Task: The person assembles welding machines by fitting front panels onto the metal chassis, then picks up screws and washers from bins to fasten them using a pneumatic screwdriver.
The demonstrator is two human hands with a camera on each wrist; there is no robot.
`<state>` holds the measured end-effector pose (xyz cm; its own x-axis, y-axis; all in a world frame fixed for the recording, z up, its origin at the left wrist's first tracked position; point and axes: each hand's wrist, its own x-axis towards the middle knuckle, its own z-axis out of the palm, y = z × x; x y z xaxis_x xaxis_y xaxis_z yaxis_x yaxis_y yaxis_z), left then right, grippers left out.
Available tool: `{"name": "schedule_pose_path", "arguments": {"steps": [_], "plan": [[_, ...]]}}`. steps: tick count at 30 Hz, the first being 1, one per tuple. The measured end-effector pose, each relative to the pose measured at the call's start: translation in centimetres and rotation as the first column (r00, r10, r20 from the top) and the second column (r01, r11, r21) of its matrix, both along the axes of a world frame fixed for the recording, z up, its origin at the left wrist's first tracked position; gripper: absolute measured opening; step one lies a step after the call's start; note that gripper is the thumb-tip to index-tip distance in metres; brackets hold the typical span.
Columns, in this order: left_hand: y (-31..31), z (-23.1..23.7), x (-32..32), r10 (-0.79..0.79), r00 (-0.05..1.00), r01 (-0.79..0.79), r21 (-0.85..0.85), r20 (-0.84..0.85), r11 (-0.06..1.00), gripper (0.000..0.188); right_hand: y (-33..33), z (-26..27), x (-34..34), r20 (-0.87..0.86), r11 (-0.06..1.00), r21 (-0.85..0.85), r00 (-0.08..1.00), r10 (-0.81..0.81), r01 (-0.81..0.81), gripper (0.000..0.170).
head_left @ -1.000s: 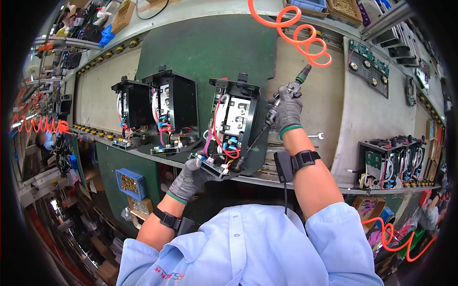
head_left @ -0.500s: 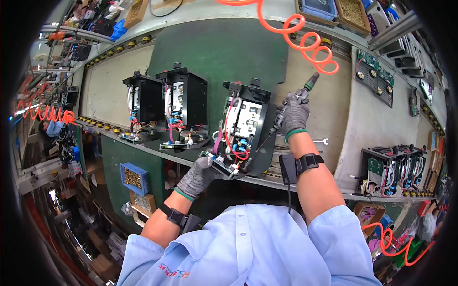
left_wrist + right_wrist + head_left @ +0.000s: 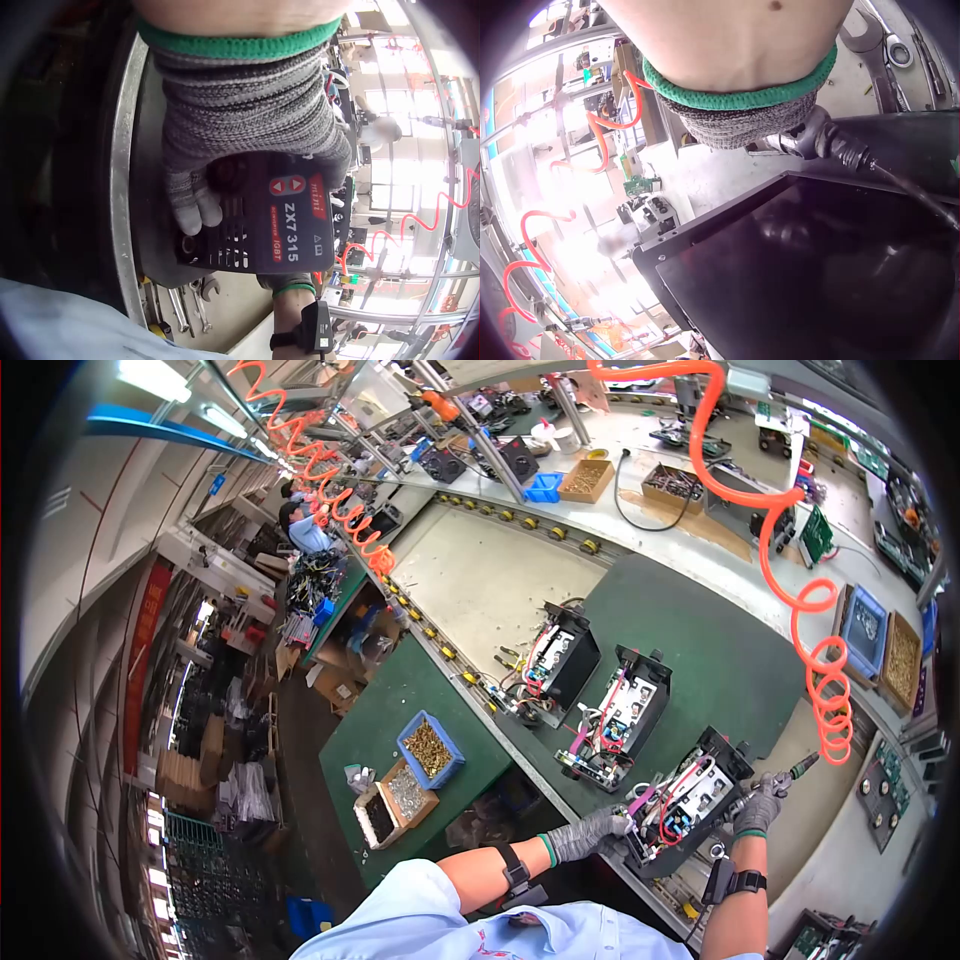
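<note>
My gloved left hand [image 3: 590, 834] grips the edge of a black front panel [image 3: 300, 217] marked ZX7 315, its fingers bent over the panel's face. That panel sits at the near end of an open welding inverter [image 3: 700, 792], whose white inner plate, red wires and purple wire show. In my gloved right hand [image 3: 760, 807] is an air screwdriver [image 3: 832, 142], held alongside the inverter's black side cover [image 3: 817, 262]. Its long thin bit [image 3: 915, 191] points along that side, toward the panel end. The right fingers are mostly hidden in the right wrist view.
Two more open inverters stand left on the green mat [image 3: 690, 610], the closer one [image 3: 625, 705] beside mine. An orange coiled hose [image 3: 815, 660] hangs at the right. Wrenches [image 3: 202, 304] lie near the bench edge. A blue bin [image 3: 430, 750] of brass parts sits on a lower green table.
The head view has swung left, showing more of the room. The left hand keeps its grip on the panel. The screwdriver's bit has drawn back from the panel's corner.
</note>
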<state>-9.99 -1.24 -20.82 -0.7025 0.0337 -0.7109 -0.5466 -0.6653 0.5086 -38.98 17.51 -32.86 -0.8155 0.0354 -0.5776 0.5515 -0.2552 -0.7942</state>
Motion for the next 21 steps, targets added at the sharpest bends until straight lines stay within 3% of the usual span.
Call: {"name": "schedule_pose_path", "arguments": {"steps": [3,6,9,13,16,17,19,21], "plan": [[0.4,-0.3,0.1,0.045,0.999,-0.045,-0.004,-0.010,0.999,0.043,-0.3,-0.7,-0.5,0.032,1.000,0.003,0.999,-0.002,0.002,0.021],[0.9,-1.5,0.3,0.075,0.997,-0.075,-0.006,-0.022,0.997,0.042,-1.4,0.0,-0.7,-0.143,0.987,0.085,0.982,-0.126,0.139,0.014],[0.9,-0.2,-0.1,0.066,0.998,-0.065,-0.004,0.011,0.998,0.047,-1.4,1.8,-1.6,-0.047,0.996,-0.047,0.996,-0.082,0.080,0.014],[1.5,0.5,-2.6,0.007,0.996,-0.015,-0.092,-0.085,0.996,0.061,-1.2,6.5,-4.6,-0.079,0.993,-0.011,0.990,0.120,-0.121,0.021],[2.2,2.5,-6.2,0.123,0.987,-0.137,-0.128,-0.105,0.982,0.064,-1.6,7.6,-8.9,-0.213,0.983,0.136,0.966,0.147,-0.120,0.031],[2.5,4.1,-7.3,0.169,0.978,-0.183,-0.115,-0.124,0.976,0.061,-1.7,8.8,-10.0,-0.181,0.971,0.209,0.970,0.160,-0.121,0.030],[3.3,-0.3,-9.5,0.206,0.954,-0.233,-0.106,-0.217,0.967,0.058,-2.4,14.4,-9.5,-0.424,0.973,0.219,0.891,0.163,-0.074,0.030],[3.7,0.2,-10.2,0.213,0.953,-0.246,-0.144,-0.214,0.958,0.065,-0.1,15.2,-12.1,-0.435,0.952,0.200,0.849,0.299,-0.232,0.035]]}}
